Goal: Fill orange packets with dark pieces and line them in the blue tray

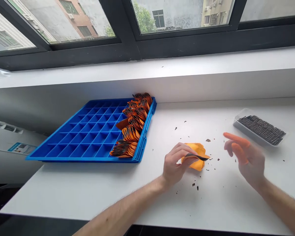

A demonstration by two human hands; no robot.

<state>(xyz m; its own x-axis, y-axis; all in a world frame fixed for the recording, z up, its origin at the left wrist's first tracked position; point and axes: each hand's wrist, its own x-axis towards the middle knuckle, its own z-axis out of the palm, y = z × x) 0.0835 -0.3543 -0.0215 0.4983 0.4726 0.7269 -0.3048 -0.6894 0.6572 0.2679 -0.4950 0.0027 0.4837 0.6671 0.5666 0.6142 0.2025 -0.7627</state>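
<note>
My left hand (175, 164) pinches a thin folded piece (196, 157), dark on its upper face and orange at its edge, tilted above the table. Just behind and beneath it are bright orange sheets or pouches (198, 150); their exact kind and number I cannot make out. My right hand (248, 157) hovers to the right, slightly blurred, index finger stretched out and thumb apart, with orange covers on both. Nothing shows between its fingers. Beyond it, a clear plastic box (244, 113) holds a dense row of thin dark strips (262, 129).
A blue compartment tray (88, 159) stands at the left, its right-hand columns packed with orange-and-dark folded pieces (131, 131). Dark crumbs (208, 140) are scattered over the white table (167, 203). A wall and windowsill (147, 70) bound the back.
</note>
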